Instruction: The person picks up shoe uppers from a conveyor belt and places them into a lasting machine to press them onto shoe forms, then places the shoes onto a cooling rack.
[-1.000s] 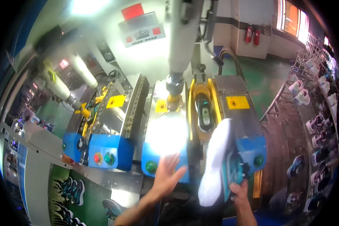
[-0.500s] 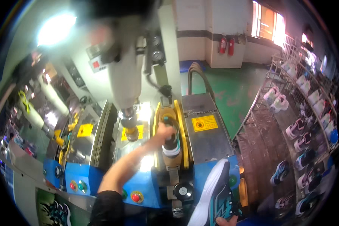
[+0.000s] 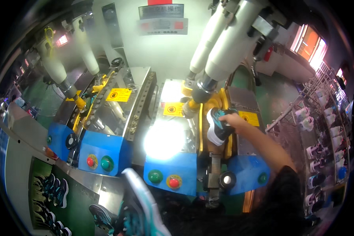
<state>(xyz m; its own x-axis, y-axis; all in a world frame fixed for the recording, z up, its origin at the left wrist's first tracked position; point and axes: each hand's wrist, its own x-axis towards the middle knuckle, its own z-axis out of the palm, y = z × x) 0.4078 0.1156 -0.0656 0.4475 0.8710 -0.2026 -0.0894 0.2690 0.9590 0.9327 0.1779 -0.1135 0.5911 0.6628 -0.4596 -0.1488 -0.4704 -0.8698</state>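
My right hand (image 3: 231,121) grips a black and teal shoe (image 3: 218,126) with a white sole. That shoe is at the right-hand station of a pressing machine, between yellow side pads (image 3: 229,102). Just left of it hangs a press rod with a yellow tip (image 3: 189,108). At the lower edge, a second teal and black shoe (image 3: 145,202) with a white sole is tilted and blurred by motion. My left hand does not show; whatever supports this shoe is hidden. Beside it is another dark shoe (image 3: 101,216).
Blue control panels (image 3: 102,151) with red and green buttons line the machine's front. Several dark shoes (image 3: 59,192) stand in a green-floored bay at lower left. On the right is a shoe rack (image 3: 316,157). White press cylinders (image 3: 232,43) hang overhead.
My view has turned left. My left hand, earlier on a shoe in the machine, has left the view. My right hand has moved from a shoe at lower right to the station, gripping a shoe there.
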